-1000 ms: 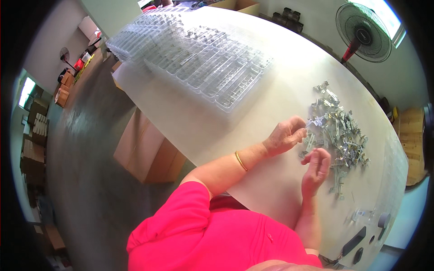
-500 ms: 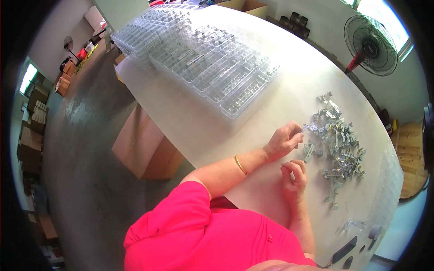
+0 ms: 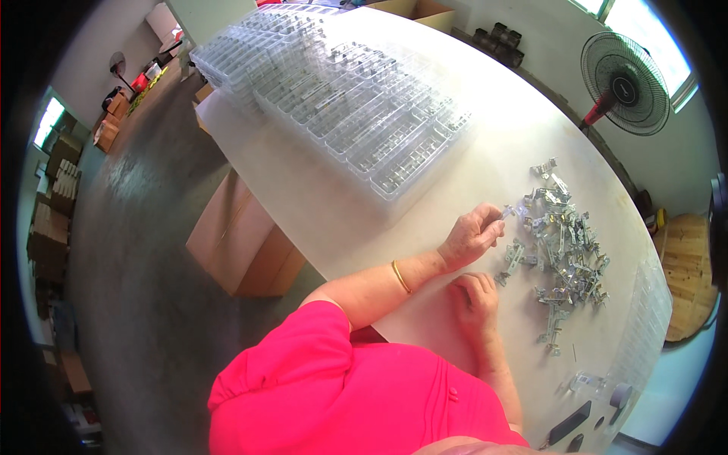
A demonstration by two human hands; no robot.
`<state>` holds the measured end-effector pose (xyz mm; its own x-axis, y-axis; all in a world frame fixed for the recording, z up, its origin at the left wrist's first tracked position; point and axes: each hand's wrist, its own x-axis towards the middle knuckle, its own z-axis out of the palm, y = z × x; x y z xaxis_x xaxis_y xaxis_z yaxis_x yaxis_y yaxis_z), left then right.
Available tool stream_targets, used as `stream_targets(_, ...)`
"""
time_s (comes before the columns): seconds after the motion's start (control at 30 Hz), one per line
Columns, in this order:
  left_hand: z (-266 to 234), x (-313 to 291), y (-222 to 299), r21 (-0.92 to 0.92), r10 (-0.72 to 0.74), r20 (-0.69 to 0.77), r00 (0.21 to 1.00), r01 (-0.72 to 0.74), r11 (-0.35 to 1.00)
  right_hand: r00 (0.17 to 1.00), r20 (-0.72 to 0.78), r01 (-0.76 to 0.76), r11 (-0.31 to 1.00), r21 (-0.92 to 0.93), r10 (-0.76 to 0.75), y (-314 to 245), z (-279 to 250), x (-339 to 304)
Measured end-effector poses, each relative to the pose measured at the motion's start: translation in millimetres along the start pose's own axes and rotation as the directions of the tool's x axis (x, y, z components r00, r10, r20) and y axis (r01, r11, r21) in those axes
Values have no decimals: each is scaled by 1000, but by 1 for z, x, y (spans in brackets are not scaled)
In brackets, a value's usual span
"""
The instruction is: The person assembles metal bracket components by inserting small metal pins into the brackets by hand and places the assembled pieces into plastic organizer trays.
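My left hand (image 3: 472, 236), with a gold bangle (image 3: 402, 277) on its wrist, pinches a small silver metal bracket (image 3: 509, 211) between thumb and fingers. This piece sticks out toward a loose pile of similar metal brackets (image 3: 565, 243) on the table to the right. My right hand (image 3: 478, 303) rests low over the table, nearer to me and just below the left one. Its fingers are curled in, and whatever may be inside them is hidden. A single bracket (image 3: 512, 258) lies at the pile's left edge, close to both hands.
Clear plastic trays (image 3: 394, 171) filled with metal parts stand in rows at the far left of the pale table (image 3: 425, 208). A transparent tape roll (image 3: 588, 383) and a black phone-like object (image 3: 569, 423) lie at the near right. Beyond stand a fan (image 3: 623, 87) and a cardboard box (image 3: 246, 239).
My right hand has drawn left, away from the pile, and its fingers have curled downward. The left hand has shifted slightly left, still pinching the bracket.
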<state>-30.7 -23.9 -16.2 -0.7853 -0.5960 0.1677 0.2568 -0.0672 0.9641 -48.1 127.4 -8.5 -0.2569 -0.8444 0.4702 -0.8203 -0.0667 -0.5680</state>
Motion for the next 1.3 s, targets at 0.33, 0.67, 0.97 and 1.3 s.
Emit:
stream_targets(0.33,-1,-9,87,103,167,-14,986,-165,981,999,-26,-34,998,60,36,2,0,0)
stream_targets(0.67,-142,18,171,680,391,-241,889,-133,721,995,-41,-84,988,131,90,7,-2,-1)
stream_targets(0.97,-229,36,187,911,378,-327,866,182,370,995,-39,-80,985,152,87,6,-2,1)
stream_targets(1.3,-236,60,175,943,214,-332,919,316,108,995,-44,-86,983,161,95,5,-4,1)
